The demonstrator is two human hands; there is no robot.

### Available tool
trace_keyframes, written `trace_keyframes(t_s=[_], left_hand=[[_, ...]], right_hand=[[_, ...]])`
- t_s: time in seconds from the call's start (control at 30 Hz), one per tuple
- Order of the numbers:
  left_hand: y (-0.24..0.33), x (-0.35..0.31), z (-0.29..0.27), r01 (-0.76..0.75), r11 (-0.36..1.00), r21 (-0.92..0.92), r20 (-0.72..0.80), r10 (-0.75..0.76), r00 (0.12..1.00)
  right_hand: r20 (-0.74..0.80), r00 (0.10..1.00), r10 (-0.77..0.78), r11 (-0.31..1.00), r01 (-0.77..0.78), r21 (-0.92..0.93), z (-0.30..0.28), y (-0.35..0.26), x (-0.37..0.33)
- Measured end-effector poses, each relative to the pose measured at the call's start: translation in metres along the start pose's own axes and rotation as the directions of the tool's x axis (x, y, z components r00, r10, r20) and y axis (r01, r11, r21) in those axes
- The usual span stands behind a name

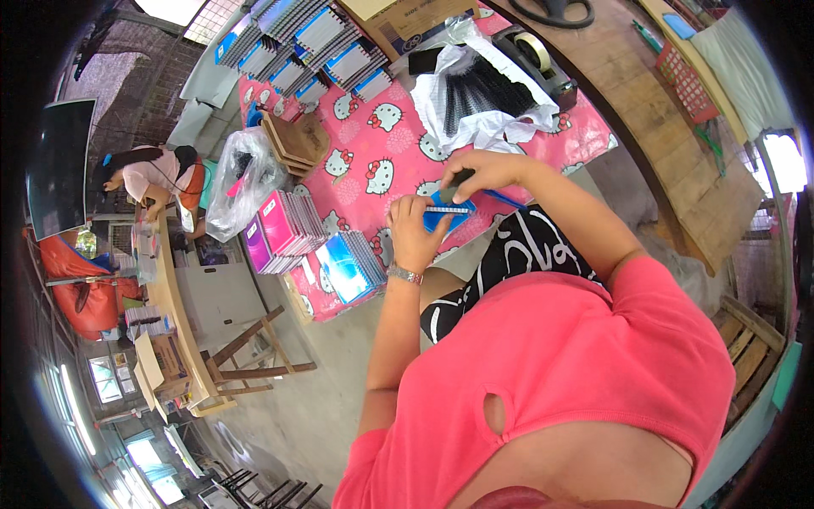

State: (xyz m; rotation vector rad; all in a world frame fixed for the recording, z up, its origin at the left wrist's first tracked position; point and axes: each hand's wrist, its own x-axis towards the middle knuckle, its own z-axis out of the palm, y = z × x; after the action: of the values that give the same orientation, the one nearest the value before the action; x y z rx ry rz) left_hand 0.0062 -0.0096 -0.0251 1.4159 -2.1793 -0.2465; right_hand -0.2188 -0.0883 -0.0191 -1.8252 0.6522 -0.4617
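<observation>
Both hands meet at the near edge of the table, over a small blue piece with a pale, toothed strip along it; its kind is hard to make out. My left hand grips it from the left, thumb underneath. From the right, my right hand has its fingers curled round a small dark object pressed near the strip; its kind is unclear. A blue strip sticks out to the right. Beyond my hands, a bundle of black binding wires lies on crumpled white paper.
Spiral notebooks stand in stacks at the back, with purple and blue stacks at the left. Nearby are wooden boards, a plastic bag and a tape dispenser. A person bends over another table at left.
</observation>
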Motion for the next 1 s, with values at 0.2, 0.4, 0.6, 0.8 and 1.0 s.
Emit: trace_keyframes(t_s=[0.2,0.4,0.6,0.8,1.0], left_hand=[[-0.017,-0.004,-0.007,0.021,0.992,-0.125,-0.050,-0.028,0.998],[-0.029,-0.002,-0.007,0.056,0.969,-0.241,0.023,-0.052,0.998],[-0.027,0.004,-0.010,0.137,0.945,-0.297,0.067,-0.123,0.990],[-0.027,0.004,-0.007,0.178,0.935,-0.307,0.076,-0.163,0.984],[-0.028,-0.002,-0.006,0.306,0.879,-0.365,0.066,-0.304,0.950]], right_hand=[[0.137,0.990,0.023,0.893,-0.082,0.443,0.005,0.004,0.011],[0.065,0.988,0.140,0.976,-0.127,-0.177,0.002,-0.002,0.025],[0.101,0.993,0.061,0.905,-0.098,0.414,0.006,-0.001,0.026],[0.151,0.982,0.110,0.893,-0.165,0.419,0.008,0.000,0.019],[-0.586,0.802,0.118,0.814,-0.416,-0.405,-0.016,0.023,-0.080]])
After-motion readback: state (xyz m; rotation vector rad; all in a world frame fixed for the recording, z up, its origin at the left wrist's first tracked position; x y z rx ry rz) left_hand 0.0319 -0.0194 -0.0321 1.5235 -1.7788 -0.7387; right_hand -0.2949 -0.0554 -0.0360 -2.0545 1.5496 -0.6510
